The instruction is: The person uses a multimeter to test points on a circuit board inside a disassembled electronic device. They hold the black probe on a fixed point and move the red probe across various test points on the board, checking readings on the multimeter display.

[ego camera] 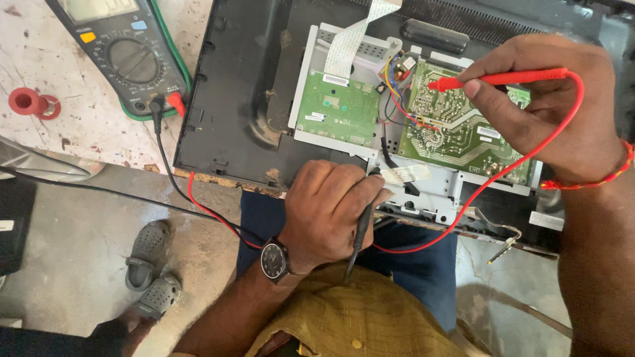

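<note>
My right hand (552,109) pinches a red test probe (503,78), its tip over the larger green circuit board (456,135) inside an opened black monitor back (251,112). My left hand (331,211), with a wristwatch (273,260), grips a black test probe (364,221) whose tip touches the grey metal frame (423,188) near a white ribbon cable. A smaller green board (340,109) lies to the left. Red and black leads run to a green-edged multimeter (126,53) at the top left.
A red spool-like part (28,102) lies on the stained white table (79,132). Grey sandals (149,268) rest on the concrete floor below. A flat white ribbon cable (354,33) rises from the boards. A dark object (13,221) sits at the left edge.
</note>
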